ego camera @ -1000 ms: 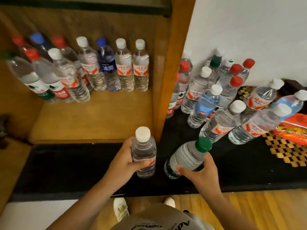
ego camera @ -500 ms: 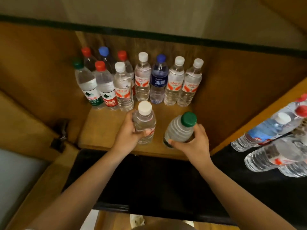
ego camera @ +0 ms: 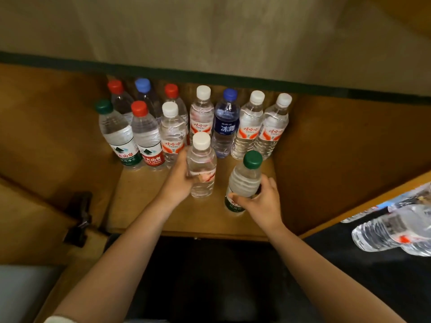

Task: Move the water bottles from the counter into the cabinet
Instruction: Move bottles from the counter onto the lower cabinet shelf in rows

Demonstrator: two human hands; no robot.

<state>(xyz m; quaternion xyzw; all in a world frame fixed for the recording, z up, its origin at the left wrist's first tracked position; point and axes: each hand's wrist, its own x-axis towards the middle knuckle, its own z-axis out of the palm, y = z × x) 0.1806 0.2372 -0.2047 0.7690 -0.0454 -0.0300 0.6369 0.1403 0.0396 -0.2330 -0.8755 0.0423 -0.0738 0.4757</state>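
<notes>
Both bottles now farther inside cabinet (ego camera: 326,159): left hand (ego camera: 179,180) grips clear white-capped bottle (ego camera: 201,164), right hand (ego camera: 263,203) grips tilted green-capped bottle (ego camera: 245,180).

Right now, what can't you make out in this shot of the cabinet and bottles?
Head view only:
- counter bottles: blurred, cut off by the right edge; count unknown.
- back-row bottles: labels hidden by the front ones.
- green-capped bottle: label covered by the right hand.
- Whether either held bottle touches the shelf: unclear.
</notes>
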